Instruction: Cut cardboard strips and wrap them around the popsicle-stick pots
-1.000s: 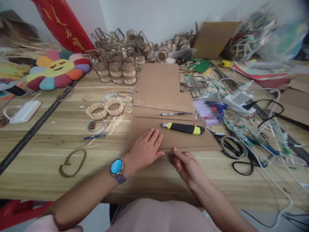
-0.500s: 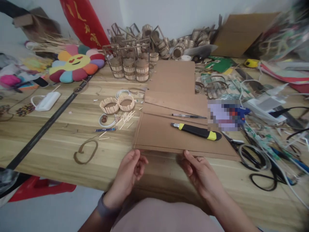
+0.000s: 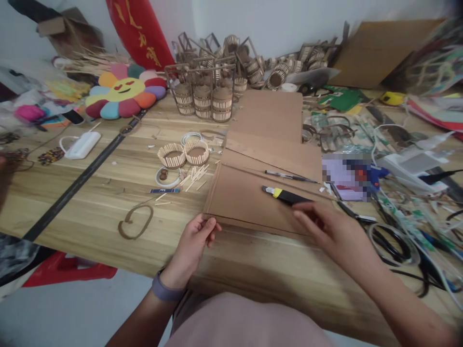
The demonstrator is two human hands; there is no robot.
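Note:
Brown cardboard (image 3: 246, 193) lies on the wooden table, its front edge reaching slightly over my left hand's fingers. My left hand (image 3: 198, 234) pinches the cardboard's front left corner between thumb and fingers. Over the right part of the board, my right hand (image 3: 321, 221) has its fingers at the handle of a black and yellow utility knife (image 3: 284, 195); whether they grip it is hard to tell. The knife's blade end points left. Behind it a black pen (image 3: 289, 176) rests on the cardboard.
Two round stick-walled rings (image 3: 172, 156), loose sticks and tape rolls lie left of the cardboard. Small basket-like pieces (image 3: 202, 102) stand at the back. Cables, scissors and a glue gun (image 3: 378, 173) crowd the right. A long black bar (image 3: 83, 176) crosses the left.
My right hand has left the cardboard's front edge and moved up and right to the knife handle. My left hand stays at the left corner, now pinching it. The view has shifted slightly.

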